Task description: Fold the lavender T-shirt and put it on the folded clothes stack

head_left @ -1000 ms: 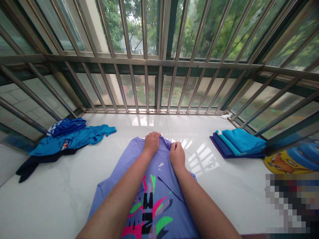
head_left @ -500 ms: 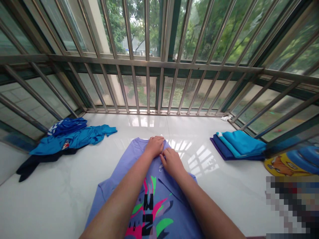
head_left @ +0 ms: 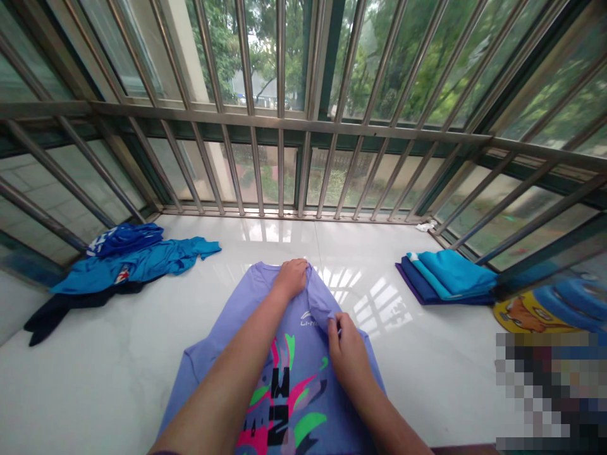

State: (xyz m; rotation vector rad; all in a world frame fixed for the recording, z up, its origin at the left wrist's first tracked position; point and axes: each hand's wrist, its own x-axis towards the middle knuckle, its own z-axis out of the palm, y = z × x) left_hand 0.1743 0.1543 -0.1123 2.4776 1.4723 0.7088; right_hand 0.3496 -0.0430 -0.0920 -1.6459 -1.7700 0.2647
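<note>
A lavender T-shirt (head_left: 227, 328) with a pink, green and black print lies spread on the white tiled surface, its neckline at the far end. My left hand (head_left: 291, 278) is at the far edge by the collar, fingers curled down on the cloth. Lower on the right side, my right hand (head_left: 344, 335) pinches the fabric near the shoulder and sleeve, thumb and fingers together. White lettering on the chest shows between the hands, partly covered by a flap of cloth. My forearms hide parts of the shirt.
Crumpled blue and dark clothes (head_left: 137, 265) lie at the left. A folded stack of blue garments (head_left: 453, 275) sits at the right, with a yellow and blue container (head_left: 545, 309) beside it. Metal bars (head_left: 303, 120) stand before the windows at the back.
My right hand has moved from the collar toward me and to the right, along the shirt's shoulder. The chest lettering shows more. My left hand stays at the collar.
</note>
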